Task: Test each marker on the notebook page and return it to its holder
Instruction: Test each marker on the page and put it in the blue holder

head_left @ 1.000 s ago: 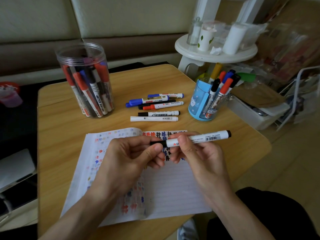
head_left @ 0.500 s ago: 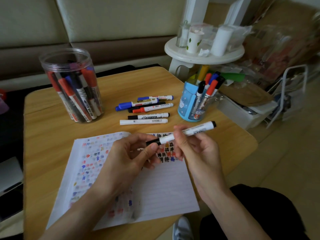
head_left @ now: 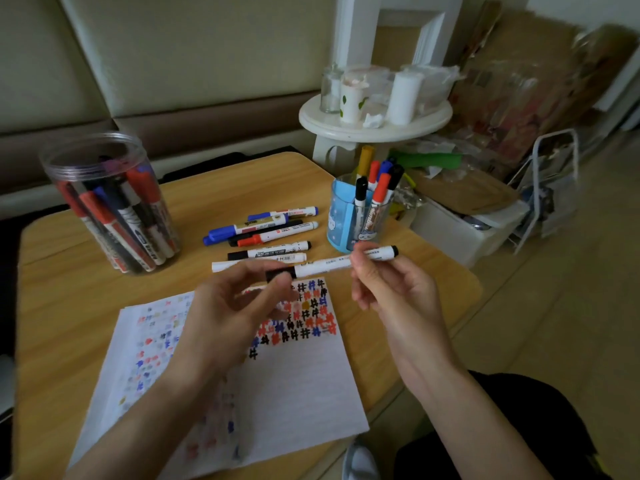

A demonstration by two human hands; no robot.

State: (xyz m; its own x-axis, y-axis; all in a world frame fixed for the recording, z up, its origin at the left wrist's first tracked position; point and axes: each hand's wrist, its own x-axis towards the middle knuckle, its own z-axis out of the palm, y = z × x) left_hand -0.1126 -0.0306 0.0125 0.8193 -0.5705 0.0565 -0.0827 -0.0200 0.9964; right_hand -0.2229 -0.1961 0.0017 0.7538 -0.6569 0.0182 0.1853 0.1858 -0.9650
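Both hands have raised the marker (head_left: 325,264) off the notebook (head_left: 294,393); our right hand (head_left: 391,289) pinches its barrel, our left hand (head_left: 225,313) pinches the black cap (head_left: 277,273). We should seat it squarely.

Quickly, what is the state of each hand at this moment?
Left hand: closed, pinching the black cap end of the marker, though blurred.
Right hand: closed, holding the same marker by its white barrel.
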